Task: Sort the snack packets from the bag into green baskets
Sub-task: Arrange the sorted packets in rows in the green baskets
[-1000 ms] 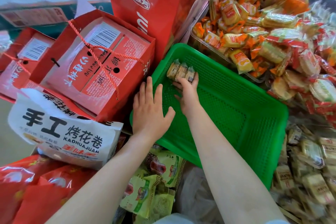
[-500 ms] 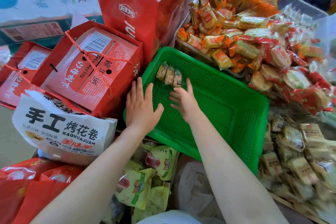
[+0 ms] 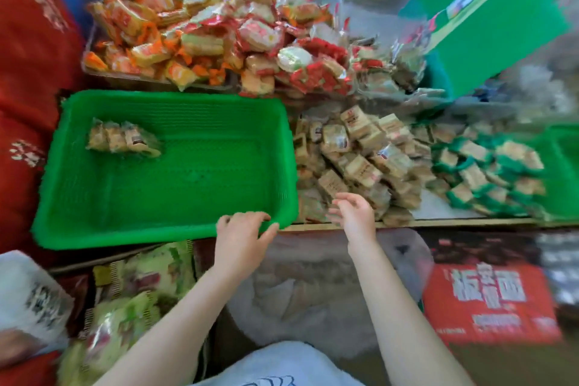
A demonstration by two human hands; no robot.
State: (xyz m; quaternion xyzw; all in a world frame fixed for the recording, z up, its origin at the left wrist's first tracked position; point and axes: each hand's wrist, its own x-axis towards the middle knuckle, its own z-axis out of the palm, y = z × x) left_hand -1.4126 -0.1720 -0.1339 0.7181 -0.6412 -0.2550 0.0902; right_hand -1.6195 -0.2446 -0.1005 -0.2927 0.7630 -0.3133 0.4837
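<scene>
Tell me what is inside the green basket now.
Inside the green basket lie three beige snack packets side by side, near its far left corner. The mesh floor under the packets is covered.

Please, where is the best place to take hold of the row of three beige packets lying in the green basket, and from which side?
Probably from above, across the row's short width: the three packets lie flat, side by side in the green basket, far-left corner. The walls hinder side approaches.

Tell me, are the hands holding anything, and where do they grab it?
The left hand grips the green basket by its near rim, close to the right corner. The right hand holds nothing; it hovers open over the tan snack packets.
</scene>
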